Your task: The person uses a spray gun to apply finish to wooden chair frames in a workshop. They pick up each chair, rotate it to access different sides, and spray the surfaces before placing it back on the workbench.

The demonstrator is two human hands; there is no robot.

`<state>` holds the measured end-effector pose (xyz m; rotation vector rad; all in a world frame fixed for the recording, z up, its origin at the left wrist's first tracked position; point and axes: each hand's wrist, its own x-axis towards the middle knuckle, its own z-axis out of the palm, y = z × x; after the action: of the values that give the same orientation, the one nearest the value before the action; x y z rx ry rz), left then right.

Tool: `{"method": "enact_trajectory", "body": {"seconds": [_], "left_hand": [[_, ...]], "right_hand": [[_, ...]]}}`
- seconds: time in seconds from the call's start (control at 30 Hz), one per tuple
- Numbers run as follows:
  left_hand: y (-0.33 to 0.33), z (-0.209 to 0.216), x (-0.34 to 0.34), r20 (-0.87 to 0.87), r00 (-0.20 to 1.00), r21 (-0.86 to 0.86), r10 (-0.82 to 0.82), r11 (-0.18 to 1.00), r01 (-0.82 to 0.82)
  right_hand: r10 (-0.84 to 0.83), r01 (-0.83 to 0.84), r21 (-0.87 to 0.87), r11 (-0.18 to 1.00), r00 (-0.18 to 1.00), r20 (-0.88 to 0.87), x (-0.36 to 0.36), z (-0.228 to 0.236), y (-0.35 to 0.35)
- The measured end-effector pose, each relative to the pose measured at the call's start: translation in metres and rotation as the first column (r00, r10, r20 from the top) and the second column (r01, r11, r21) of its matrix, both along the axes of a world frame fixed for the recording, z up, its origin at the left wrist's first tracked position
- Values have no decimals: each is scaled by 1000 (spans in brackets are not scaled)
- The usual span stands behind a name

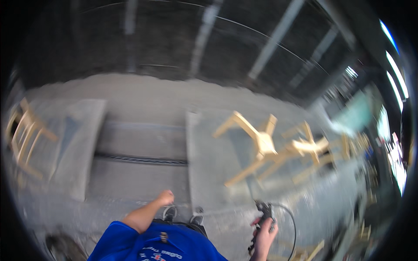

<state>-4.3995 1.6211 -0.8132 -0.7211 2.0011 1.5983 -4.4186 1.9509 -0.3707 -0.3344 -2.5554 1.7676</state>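
My right hand [265, 238] is wrapped around the handle of a dark spray gun [264, 209], and a thin black hose [292, 217] loops from it. My left hand [166, 198] hangs in front of my body with the fingers curled in, and nothing shows in it. Beyond the spray gun, a pale wooden chair frame [263, 143] lies on a grey board [209, 161] with its legs sticking out. A second wooden chair frame [309, 145] is just right of it. The picture is smeared by motion.
On the left, another wooden chair [30, 135] rests on a separate grey board [85, 169]. Between the boards runs a floor strip with a dark chain track [143, 160]. A dark wall with upright posts [204, 35] stands behind. More wooden frames [355, 143] line the right.
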Motion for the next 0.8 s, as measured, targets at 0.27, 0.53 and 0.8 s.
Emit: {"method": "enact_trajectory", "body": {"seconds": [0.27,0.53,0.8], "left_hand": [[-43,-11,160,210,973,-278,-90,949,148],[72,71,98,-344,932,-205,-110,978,39],[111,88,153,-218,929,-284,297,892,-352]], "right_hand": [[307,-310,-172,935,951,-48,-48,-30,-74],[624,-559,-395,729,780,47,-77,-39,-137],[857,-692,-535,484,498,131,-44,-32,-189]]}}
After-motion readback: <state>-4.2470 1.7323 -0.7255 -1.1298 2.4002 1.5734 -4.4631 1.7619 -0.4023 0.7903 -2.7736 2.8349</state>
